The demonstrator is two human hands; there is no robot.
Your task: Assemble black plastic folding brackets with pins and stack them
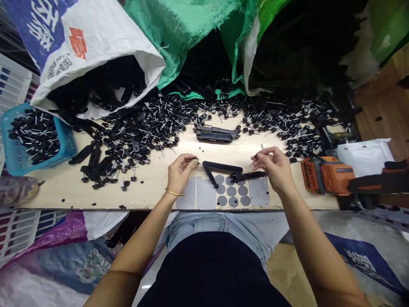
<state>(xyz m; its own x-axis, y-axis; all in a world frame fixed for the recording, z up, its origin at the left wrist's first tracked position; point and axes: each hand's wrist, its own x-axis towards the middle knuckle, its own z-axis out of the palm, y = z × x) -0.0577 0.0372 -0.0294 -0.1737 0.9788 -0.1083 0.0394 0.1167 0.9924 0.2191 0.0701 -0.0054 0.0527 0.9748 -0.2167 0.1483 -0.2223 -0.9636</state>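
Note:
My left hand [179, 172], with a gold bangle at its wrist, pinches a black-headed metal pin [200, 163] beside the left end of a flat black bar [222, 166]. Slanting down from that end is a short black arm [211, 178]; whether the two are joined I cannot tell. Another black arm [252, 175] lies at the bar's right end, close to my right hand [277, 168]. Between the thumb and fingers of that hand is a second black-headed pin [254, 159]. Farther back, a folded stack of black bars [217, 135] rests on the wooden bench [166, 192].
Heaps of black-headed pins [153, 121] spread along the bench's back. At left are a blue basket [68, 140] of pins and a white sack [102, 38] of black parts. Green sacks [191, 25] stand behind. An orange-black power tool [332, 175] lies at right. Grey discs [231, 191] mark the front.

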